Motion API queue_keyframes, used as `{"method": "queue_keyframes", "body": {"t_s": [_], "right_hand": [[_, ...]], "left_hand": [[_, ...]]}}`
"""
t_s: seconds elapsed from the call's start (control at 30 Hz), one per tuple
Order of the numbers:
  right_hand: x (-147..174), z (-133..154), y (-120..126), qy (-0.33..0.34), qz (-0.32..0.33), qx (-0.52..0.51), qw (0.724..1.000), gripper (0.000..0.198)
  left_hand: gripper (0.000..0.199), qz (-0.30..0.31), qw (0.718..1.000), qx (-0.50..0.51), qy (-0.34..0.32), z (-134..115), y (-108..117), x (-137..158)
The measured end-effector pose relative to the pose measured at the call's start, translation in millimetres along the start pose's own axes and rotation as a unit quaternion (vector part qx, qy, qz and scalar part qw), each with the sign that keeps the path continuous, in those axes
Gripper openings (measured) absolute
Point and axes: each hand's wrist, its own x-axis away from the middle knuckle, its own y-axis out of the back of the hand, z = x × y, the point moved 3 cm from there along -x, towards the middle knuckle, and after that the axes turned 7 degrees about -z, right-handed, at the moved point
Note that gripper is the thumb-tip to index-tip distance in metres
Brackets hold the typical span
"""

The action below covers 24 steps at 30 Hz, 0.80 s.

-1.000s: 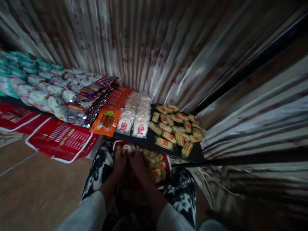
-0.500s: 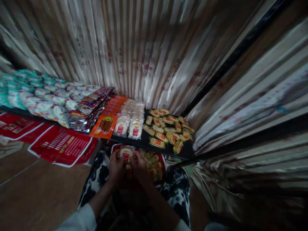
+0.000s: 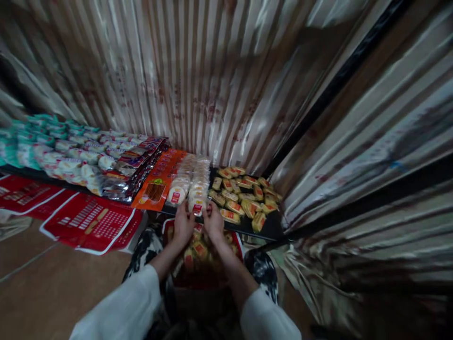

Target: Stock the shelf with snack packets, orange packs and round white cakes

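Note:
A round white packaged cracker (image 3: 197,206) with a red label is pinched between both my hands at the front edge of the black shelf (image 3: 247,227). My left hand (image 3: 184,223) grips its left side, and my right hand (image 3: 213,221) grips its right side. It sits at the near end of the right-hand row of like packs (image 3: 200,175). A second row of these packs (image 3: 178,189) lies just left. Below my hands, a red container (image 3: 239,241) between my knees holds small yellow-wrapped snacks (image 3: 200,250).
Loose yellow-wrapped snacks (image 3: 244,192) lie on the shelf to the right. Orange flat packets (image 3: 152,189), dark shiny packets (image 3: 129,174), and white and green packs (image 3: 31,141) line the left. Red printed sheets (image 3: 92,219) hang below. Corrugated sheeting (image 3: 198,80) stands behind.
Both hands have moved forward from above the red container to the shelf edge, carrying the packaged cracker to the front of the right-hand row.

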Motion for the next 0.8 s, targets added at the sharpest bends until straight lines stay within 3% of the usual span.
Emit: {"method": "queue_keyframes", "body": {"t_s": [0.23,0.4,0.63,0.8], "right_hand": [[1.6,-3.8,-8.4,0.009,-0.023,0.04,0.999,0.05],[6.0,-2.7,-10.4,0.021,0.019,0.093,0.995,0.049],[-3.6,-0.4,-16.1,0.02,0.047,0.159,0.986,0.047],[-2.3,-3.3,-17.3,0.02,0.031,0.118,0.992,0.049]], "left_hand": [[0.049,0.006,0.995,-0.077,-0.061,7.4,-5.6,5.9],[0.036,0.048,0.981,-0.12,-0.142,2.4,-2.9,10.6],[0.035,0.055,0.978,-0.13,-0.153,3.2,-5.2,0.2],[0.037,0.057,0.975,-0.131,-0.167,-1.3,-1.9,-1.1]]}}
